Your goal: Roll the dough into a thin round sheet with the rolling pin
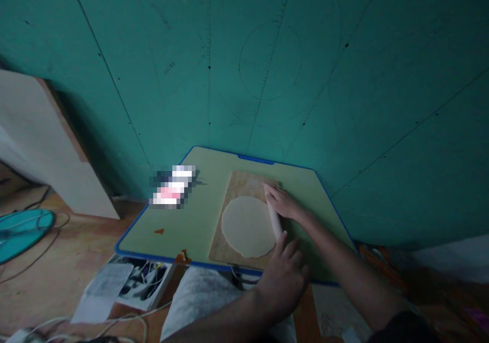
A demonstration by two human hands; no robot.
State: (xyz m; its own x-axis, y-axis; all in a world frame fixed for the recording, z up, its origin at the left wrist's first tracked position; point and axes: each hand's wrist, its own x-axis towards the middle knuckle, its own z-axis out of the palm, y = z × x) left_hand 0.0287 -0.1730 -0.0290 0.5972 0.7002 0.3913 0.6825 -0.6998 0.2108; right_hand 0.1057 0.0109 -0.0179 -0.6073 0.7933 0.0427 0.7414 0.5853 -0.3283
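Head view: both hands, left hand [284, 277] and right hand [282, 202], press rolling pin [274, 220] on dough [246, 226].

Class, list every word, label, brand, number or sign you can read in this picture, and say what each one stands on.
No text can be read.
Pixelated object on the green mat: blurred out, unreadable.
Printed sheets on the floor: pictures only, any print too small.
Green wall: faint ruled lines and circles with tick marks, no legible numbers.
Dough, wooden board, rolling pin, left hand, right hand: no markings.
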